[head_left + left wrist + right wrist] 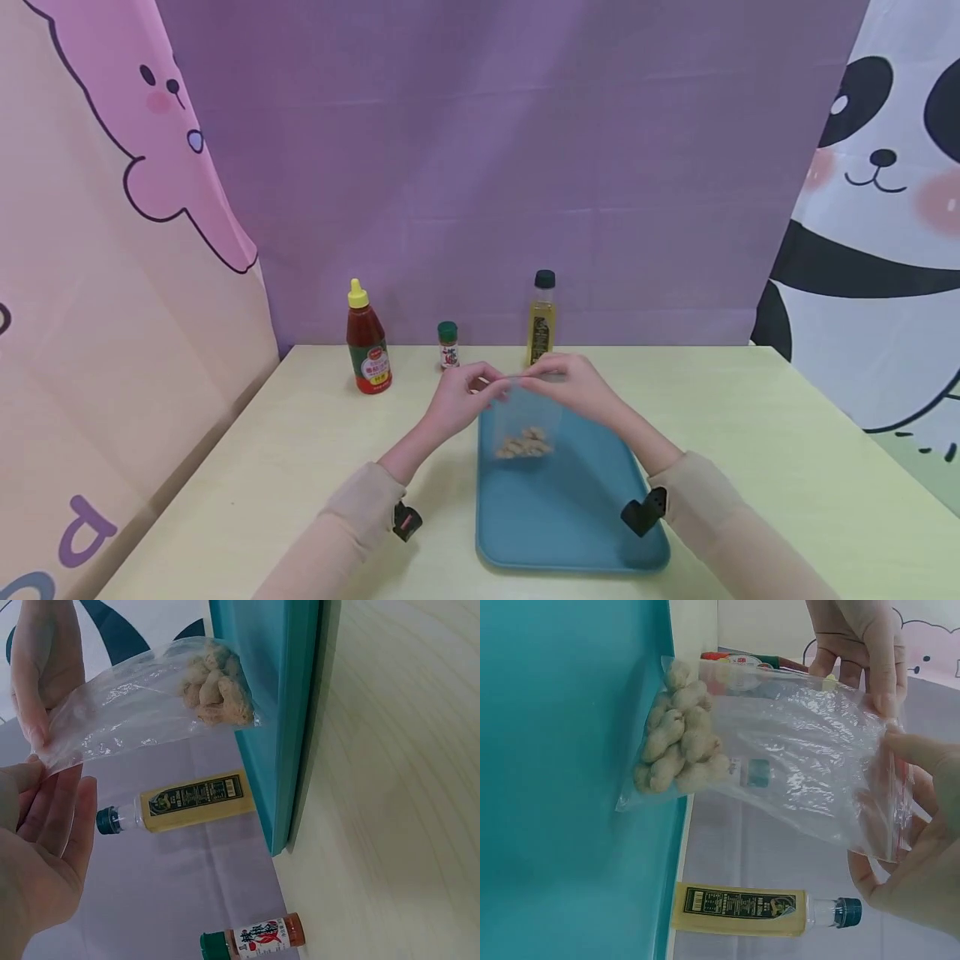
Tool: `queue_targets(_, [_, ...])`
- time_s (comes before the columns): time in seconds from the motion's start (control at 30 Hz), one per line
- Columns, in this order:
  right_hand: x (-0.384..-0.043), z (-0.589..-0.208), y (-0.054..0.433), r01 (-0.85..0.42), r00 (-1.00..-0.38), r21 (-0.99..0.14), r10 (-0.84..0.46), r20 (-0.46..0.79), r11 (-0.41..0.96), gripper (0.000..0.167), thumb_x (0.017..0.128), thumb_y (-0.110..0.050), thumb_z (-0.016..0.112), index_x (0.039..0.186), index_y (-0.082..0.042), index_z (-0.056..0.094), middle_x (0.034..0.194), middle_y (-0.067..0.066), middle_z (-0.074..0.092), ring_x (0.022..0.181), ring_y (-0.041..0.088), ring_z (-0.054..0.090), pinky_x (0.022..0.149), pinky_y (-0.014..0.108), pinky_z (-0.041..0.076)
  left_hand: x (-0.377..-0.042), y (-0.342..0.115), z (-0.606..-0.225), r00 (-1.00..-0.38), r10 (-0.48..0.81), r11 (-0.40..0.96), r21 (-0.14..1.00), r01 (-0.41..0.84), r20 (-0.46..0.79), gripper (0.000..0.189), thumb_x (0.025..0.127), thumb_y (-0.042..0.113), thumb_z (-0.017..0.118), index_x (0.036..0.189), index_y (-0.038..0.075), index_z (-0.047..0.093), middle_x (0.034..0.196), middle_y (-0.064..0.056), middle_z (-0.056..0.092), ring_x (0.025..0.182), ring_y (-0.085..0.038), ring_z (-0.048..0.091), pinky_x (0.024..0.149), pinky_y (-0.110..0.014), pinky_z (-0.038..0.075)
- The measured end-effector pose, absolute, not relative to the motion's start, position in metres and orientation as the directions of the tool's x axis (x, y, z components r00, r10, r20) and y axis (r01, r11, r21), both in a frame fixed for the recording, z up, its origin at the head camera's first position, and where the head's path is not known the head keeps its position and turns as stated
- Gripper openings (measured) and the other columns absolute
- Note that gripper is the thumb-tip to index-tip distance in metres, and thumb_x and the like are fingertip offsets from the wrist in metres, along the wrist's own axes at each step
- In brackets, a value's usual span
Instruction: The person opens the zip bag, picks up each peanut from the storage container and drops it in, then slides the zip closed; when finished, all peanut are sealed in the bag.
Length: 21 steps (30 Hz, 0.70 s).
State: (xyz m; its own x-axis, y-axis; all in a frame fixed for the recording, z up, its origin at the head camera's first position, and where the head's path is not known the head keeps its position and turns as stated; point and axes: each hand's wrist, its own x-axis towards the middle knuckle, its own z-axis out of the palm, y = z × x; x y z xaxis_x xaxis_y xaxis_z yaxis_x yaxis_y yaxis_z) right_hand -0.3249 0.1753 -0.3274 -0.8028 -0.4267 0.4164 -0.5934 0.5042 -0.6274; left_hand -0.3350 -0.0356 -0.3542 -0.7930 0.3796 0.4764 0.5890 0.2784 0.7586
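A clear zip-top bag hangs upright above the blue tray, with several unshelled peanuts gathered at its bottom. My left hand pinches the bag's top edge from the left side. From the right, my right hand pinches the same edge between thumb and fingers. The two hands are close together, their fingertips nearly meeting along the zip strip. In the right wrist view a red line runs along that strip. Whether the zip is sealed along its whole length I cannot tell.
Along the back of the pale table stand a ketchup bottle with a yellow cap, a small green-capped seasoning jar and an oil bottle with a dark cap. A purple cloth hangs behind them.
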Motion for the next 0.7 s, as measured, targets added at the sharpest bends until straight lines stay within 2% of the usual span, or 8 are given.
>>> queue_targets(0.1, [-0.325,-0.325,0.173,-0.612,-0.790,-0.602,-0.436,0.432,0.512,0.018,0.088,-0.024,0.066,0.098,-0.012,0.074,0.090,-0.001,0.069,0.087,0.014,0.059,0.086,0.040,0.051,-0.336,-0.036,-0.355,-0.791,0.378,0.269,0.760,0.591,0.481,0.019,0.089,0.027,0.063,0.094,0.010,0.068,0.089,-0.009,0.071,0.076,-0.026,0.069,0.063,-0.023,0.056])
queue_targets(0.2, [-0.325,-0.324,0.171,-0.640,-0.768,-0.574,-0.454,0.452,0.510,0.015,0.087,-0.022,0.066,0.095,-0.012,0.074,0.088,-0.001,0.068,0.084,0.014,0.058,0.082,0.039,0.051,-0.336,-0.037,-0.356,-0.788,0.383,0.249,0.767,0.591,0.482,0.019,0.090,0.026,0.063,0.094,0.008,0.068,0.089,-0.012,0.070,0.078,-0.033,0.068,0.063,-0.023,0.056])
queue_targets(0.27, [-0.325,-0.324,0.170,-0.657,-0.753,-0.560,-0.466,0.465,0.505,0.014,0.087,-0.021,0.066,0.093,-0.011,0.074,0.087,-0.001,0.068,0.083,0.014,0.058,0.079,0.038,0.052,-0.337,-0.037,-0.356,-0.786,0.388,0.242,0.769,0.591,0.482,0.019,0.090,0.026,0.062,0.093,0.008,0.067,0.087,-0.012,0.070,0.078,-0.034,0.067,0.063,-0.023,0.056])
queue_targets(0.37, [-0.326,-0.324,0.170,-0.665,-0.747,-0.552,-0.472,0.469,0.504,0.012,0.087,-0.020,0.066,0.092,-0.011,0.074,0.086,-0.001,0.068,0.083,0.014,0.057,0.079,0.042,0.052,-0.338,-0.038,-0.357,-0.792,0.392,0.254,0.772,0.583,0.469,0.017,0.090,0.024,0.063,0.091,0.008,0.066,0.084,-0.009,0.070,0.076,-0.028,0.067,0.065,-0.023,0.054])
queue_targets(0.6, [-0.329,-0.327,0.180,-0.646,-0.763,-0.541,-0.459,0.455,0.538,0.015,0.088,-0.029,0.065,0.088,-0.017,0.073,0.086,-0.006,0.066,0.081,0.011,0.056,0.076,0.034,0.050,-0.339,-0.045,-0.354,-0.795,0.396,0.318,0.743,0.589,0.460,0.016,0.090,0.024,0.063,0.086,0.009,0.066,0.083,-0.006,0.068,0.073,-0.013,0.060,0.065,-0.021,0.052])
queue_targets(0.7, [-0.329,-0.327,0.186,-0.641,-0.767,-0.535,-0.450,0.457,0.550,0.014,0.088,-0.029,0.065,0.086,-0.018,0.072,0.087,-0.006,0.067,0.082,0.011,0.058,0.078,0.037,0.051,-0.339,-0.048,-0.353,-0.792,0.400,0.330,0.734,0.594,0.461,0.015,0.090,0.025,0.063,0.085,0.010,0.066,0.083,-0.005,0.068,0.073,-0.009,0.059,0.067,-0.021,0.053])
